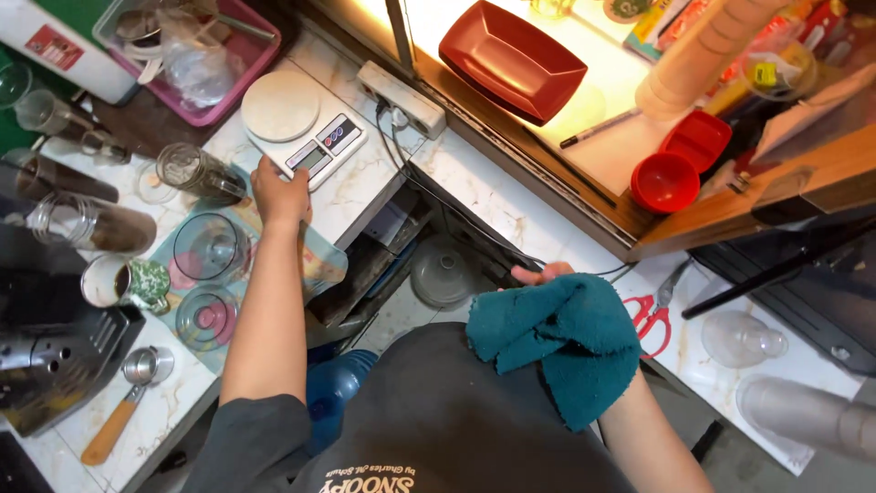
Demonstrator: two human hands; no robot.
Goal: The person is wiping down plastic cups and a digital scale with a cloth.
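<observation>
My left hand (278, 194) reaches forward and rests on the near corner of a white kitchen scale (301, 123) with a round platform, fingers bent on its edge. My right hand (544, 274) is mostly hidden under a teal towel (566, 342) that it holds close to my body; only fingertips show above the cloth. A black cable (474, 233) runs from the power strip (401, 99) past those fingertips.
Several glasses and jars (205, 246) stand on a cloth mat at left, with a green mug (128, 283) and a wooden-handled measuring cup (137, 383). A pink bin (233, 78) sits behind. Red trays (511, 59), a red bowl (664, 181), red scissors (652, 319) and clear lids (744, 340) lie right.
</observation>
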